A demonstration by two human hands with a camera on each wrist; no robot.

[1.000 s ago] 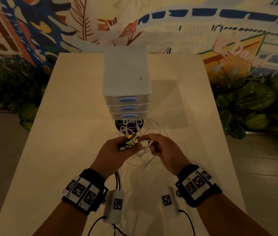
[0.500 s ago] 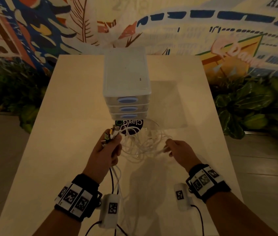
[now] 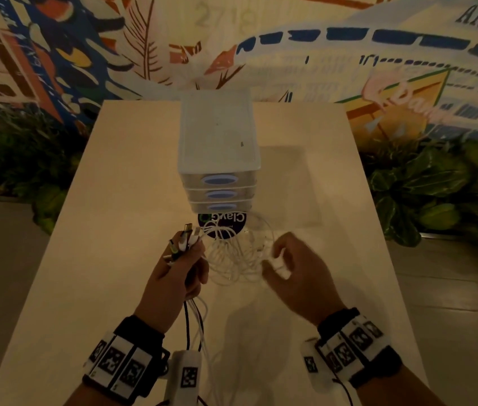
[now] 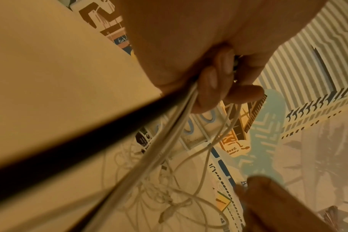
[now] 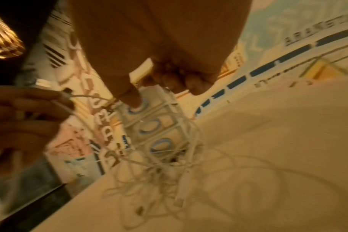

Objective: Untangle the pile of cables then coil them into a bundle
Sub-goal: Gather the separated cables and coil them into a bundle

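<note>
My left hand [image 3: 186, 253] grips a bunch of cable ends, black and white, and their plugs [image 3: 188, 234] stick up above the fist. From the fist, black and white strands [image 3: 196, 323] hang down toward my wrist; the left wrist view shows them leaving the curled fingers [image 4: 210, 78]. A loose tangle of thin white cables [image 3: 237, 256] lies on the table between my hands, also seen in the tangle [image 5: 159, 172]. My right hand [image 3: 279, 259] hovers at the tangle's right edge with its fingers curled. It is blurred, so any hold on a strand cannot be made out.
A white three-drawer plastic unit [image 3: 217, 136] stands just behind the tangle, with a round dark sticker [image 3: 223, 227] on the pale table [image 3: 114, 230] at its foot. Leafy plants flank the table on both sides, and a painted wall runs behind.
My hands came apart, the left keeping the bunch of plugs and shifting left. The right pulled out to the right, then returned to the tangle's right edge.
</note>
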